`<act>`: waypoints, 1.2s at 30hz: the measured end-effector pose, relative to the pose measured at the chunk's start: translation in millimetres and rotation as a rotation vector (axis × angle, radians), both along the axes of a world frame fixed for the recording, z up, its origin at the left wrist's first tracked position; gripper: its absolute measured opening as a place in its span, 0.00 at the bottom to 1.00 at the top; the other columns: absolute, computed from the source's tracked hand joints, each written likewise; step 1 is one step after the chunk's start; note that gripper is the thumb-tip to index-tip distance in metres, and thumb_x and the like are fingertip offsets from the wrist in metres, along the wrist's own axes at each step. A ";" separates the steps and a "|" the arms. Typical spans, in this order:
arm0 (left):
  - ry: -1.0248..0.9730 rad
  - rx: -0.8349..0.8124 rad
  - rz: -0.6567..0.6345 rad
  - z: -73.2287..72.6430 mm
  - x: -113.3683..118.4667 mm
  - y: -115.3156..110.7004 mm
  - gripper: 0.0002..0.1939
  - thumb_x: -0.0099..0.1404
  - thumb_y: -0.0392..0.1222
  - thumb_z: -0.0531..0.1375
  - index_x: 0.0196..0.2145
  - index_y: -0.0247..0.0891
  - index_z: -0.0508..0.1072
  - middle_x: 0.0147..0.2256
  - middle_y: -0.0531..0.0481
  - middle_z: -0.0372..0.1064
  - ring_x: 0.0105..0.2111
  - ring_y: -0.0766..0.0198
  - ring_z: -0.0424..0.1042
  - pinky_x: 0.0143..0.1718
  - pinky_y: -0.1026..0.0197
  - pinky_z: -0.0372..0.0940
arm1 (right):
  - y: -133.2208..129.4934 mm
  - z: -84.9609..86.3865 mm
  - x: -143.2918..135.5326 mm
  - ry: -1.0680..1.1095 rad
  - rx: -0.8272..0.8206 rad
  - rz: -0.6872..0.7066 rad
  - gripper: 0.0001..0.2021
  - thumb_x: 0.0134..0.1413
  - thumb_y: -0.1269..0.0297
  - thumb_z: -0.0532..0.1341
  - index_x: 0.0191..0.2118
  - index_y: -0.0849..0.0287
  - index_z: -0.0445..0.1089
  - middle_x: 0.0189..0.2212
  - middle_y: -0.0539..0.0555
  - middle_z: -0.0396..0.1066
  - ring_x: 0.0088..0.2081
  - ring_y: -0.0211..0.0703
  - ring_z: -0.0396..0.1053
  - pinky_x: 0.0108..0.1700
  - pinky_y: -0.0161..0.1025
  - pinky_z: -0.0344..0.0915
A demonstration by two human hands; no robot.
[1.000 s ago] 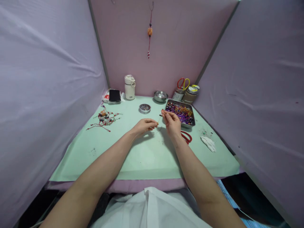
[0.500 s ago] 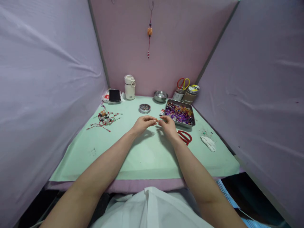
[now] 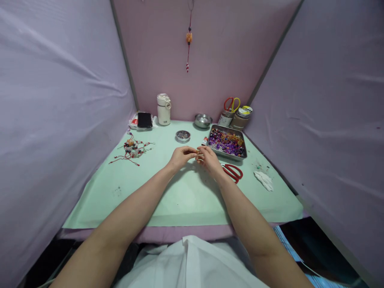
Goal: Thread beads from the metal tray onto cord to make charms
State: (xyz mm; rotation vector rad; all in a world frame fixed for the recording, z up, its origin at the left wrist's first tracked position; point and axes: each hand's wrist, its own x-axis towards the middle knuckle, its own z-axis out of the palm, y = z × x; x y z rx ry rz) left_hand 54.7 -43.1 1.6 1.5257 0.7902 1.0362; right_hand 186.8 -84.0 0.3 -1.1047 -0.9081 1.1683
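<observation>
My left hand [image 3: 182,157] pinches with thumb and forefinger above the middle of the table. Its fingertips meet those of my right hand [image 3: 207,160], whose fingers are also bent together in a pinch. Between the fingertips is something tiny, perhaps orange, mostly hidden by the fingers. Red-handled scissors [image 3: 233,172] lie just right of my right wrist. Behind that hand stands a metal tray [image 3: 229,157] with purple, dark and orange beads and cords. A small red-and-white item [image 3: 205,141] lies at the tray's left side.
A round tin [image 3: 183,137], a steel bowl [image 3: 203,121] and a white bottle [image 3: 163,109] stand at the back. Beaded red cords [image 3: 132,150] lie left, a white cloth [image 3: 263,181] right. Scissors in a jar [image 3: 226,119] are back right. A beaded strand [image 3: 189,38] hangs above.
My right hand has shifted slightly left, and its fingers have closed in against my left fingertips. The small orange thing seen between them is now mostly covered. My left hand has barely moved.
</observation>
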 end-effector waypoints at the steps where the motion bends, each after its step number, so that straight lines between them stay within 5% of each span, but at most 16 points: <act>1: 0.008 0.003 0.005 -0.6 0.4 0.3 0.10 0.48 0.41 0.66 0.29 0.35 0.76 0.31 0.46 0.75 0.33 0.61 0.72 0.42 0.56 0.64 | -0.8 0.9 0.2 -0.035 -0.010 0.001 0.12 0.46 0.55 0.59 0.34 0.56 0.63 0.25 0.47 0.63 0.22 0.32 0.60 0.24 0.32 0.56; 11: 0.082 0.006 0.008 -2.4 0.2 2.7 0.09 0.51 0.40 0.64 0.32 0.36 0.78 0.35 0.44 0.76 0.36 0.60 0.71 0.43 0.55 0.63 | -3.4 -0.6 5.0 -0.486 0.291 -0.121 0.08 0.49 0.57 0.57 0.31 0.56 0.63 0.27 0.49 0.64 0.29 0.38 0.60 0.33 0.36 0.58; 19: -0.037 -0.133 0.038 -0.1 1.9 0.2 0.11 0.49 0.41 0.65 0.31 0.34 0.78 0.33 0.44 0.76 0.35 0.60 0.71 0.44 0.54 0.63 | -7.6 2.0 4.3 -0.583 0.309 -0.043 0.09 0.51 0.56 0.57 0.30 0.57 0.64 0.25 0.49 0.63 0.28 0.39 0.58 0.33 0.37 0.57; 26: -0.121 -0.162 0.119 -1.2 2.5 5.7 0.12 0.46 0.41 0.66 0.31 0.34 0.78 0.35 0.44 0.75 0.37 0.59 0.71 0.46 0.52 0.62 | -2.0 -6.6 7.0 -0.569 0.317 -0.112 0.11 0.49 0.57 0.59 0.38 0.56 0.63 0.25 0.47 0.62 0.26 0.37 0.58 0.32 0.36 0.57; 36: -0.174 -0.198 0.140 -1.4 2.4 5.0 0.11 0.45 0.40 0.67 0.29 0.34 0.77 0.34 0.43 0.75 0.38 0.59 0.71 0.46 0.53 0.61 | -10.3 6.7 3.8 -0.599 0.313 -0.136 0.10 0.50 0.57 0.57 0.27 0.58 0.65 0.23 0.48 0.63 0.25 0.36 0.56 0.30 0.36 0.55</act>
